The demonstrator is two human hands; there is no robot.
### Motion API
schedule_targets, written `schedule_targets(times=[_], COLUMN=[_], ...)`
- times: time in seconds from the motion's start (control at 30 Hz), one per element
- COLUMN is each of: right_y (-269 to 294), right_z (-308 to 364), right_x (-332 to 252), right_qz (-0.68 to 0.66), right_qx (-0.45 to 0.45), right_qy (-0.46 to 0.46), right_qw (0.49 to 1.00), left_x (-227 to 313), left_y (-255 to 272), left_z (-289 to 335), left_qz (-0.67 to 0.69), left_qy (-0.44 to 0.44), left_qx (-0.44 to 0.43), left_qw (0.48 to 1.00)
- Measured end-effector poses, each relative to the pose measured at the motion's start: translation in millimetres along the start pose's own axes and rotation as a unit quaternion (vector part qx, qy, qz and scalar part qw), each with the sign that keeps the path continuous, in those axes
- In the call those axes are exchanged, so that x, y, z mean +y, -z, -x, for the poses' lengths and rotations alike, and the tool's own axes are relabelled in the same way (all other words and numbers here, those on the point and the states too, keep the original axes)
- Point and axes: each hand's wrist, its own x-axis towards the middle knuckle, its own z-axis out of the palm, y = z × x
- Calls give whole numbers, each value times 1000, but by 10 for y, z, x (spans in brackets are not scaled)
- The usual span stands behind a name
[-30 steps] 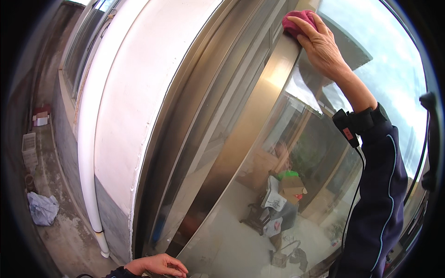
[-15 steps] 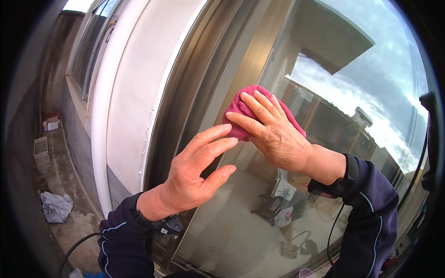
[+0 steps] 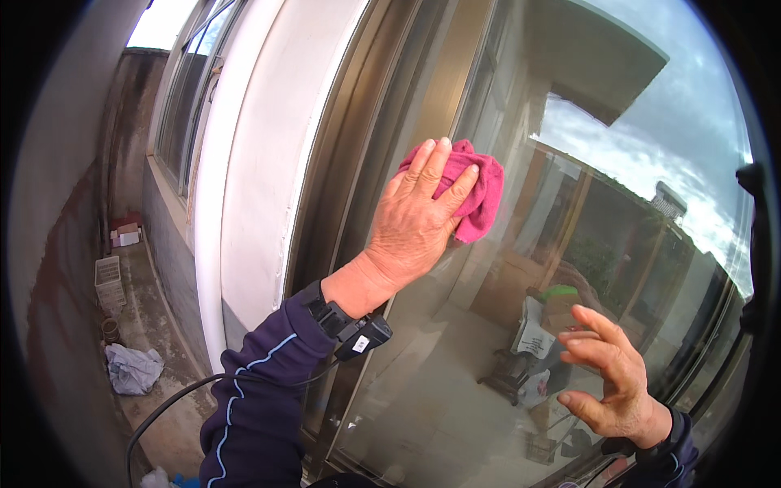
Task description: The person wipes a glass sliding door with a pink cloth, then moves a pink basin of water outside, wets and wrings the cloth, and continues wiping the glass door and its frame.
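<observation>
With fingers spread over it, my left hand [image 3: 413, 224] presses a folded pink cloth [image 3: 485, 193] against the glass door [image 3: 431, 374] beside its bronze metal frame [image 3: 443, 93]. Part of the cloth lies under the palm, out of sight. My right hand [image 3: 614, 378] is lower and to the right, off the cloth, in front of the glass. It holds nothing, and its fingers are half bent and apart. A black strap with a small dark device [image 3: 364, 335] sits on my left wrist, and a cable trails from it.
A white pipe [image 3: 210, 203] runs down the wall on the left. Along the narrow passage floor lie a crumpled pale bag [image 3: 133, 368], a white plastic basket [image 3: 110, 281] and a small box [image 3: 125, 236]. Sky and buildings reflect in the glass, and objects show through it.
My left hand has moved up and right onto the pink cloth. My right hand has let go of the cloth and dropped down to the right. The view has shifted slightly.
</observation>
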Motion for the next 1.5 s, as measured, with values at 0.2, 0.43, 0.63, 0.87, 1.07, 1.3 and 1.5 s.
schedule_targets(times=[0.2, 0.43, 0.63, 0.87, 1.07, 1.3, 1.5], right_y=[-255, -525, -670, -785, -895, -1014, -1024], right_z=[1086, 1764, 2016, 2206, 2267, 2345, 2346], right_x=[195, 161, 222, 386, 525, 580, 567], right_qz=[-119, 111, 140, 111, 90, 77, 142], right_qx=[127, 223, 323, 373, 401, 403, 407], right_qy=[-146, -107, -138, -147, -143, -175, -167], right_qw=[974, 962, 926, 909, 900, 895, 887], left_x=[-409, -506, -415, 218, 554, 240, -89], left_y=[-323, -328, -102, 415, 440, 260, -21], left_z=[-1059, -1868, -562, 935, 1880, 1416, 148], left_qz=[-103, -139, -142, -27, -47, -69, -59], left_qy=[-40, 17, -88, 66, 159, 45, 19], left_qx=[37, -41, -26, -188, -182, -111, -57], left_qw=[993, 989, 986, 980, 969, 990, 996])
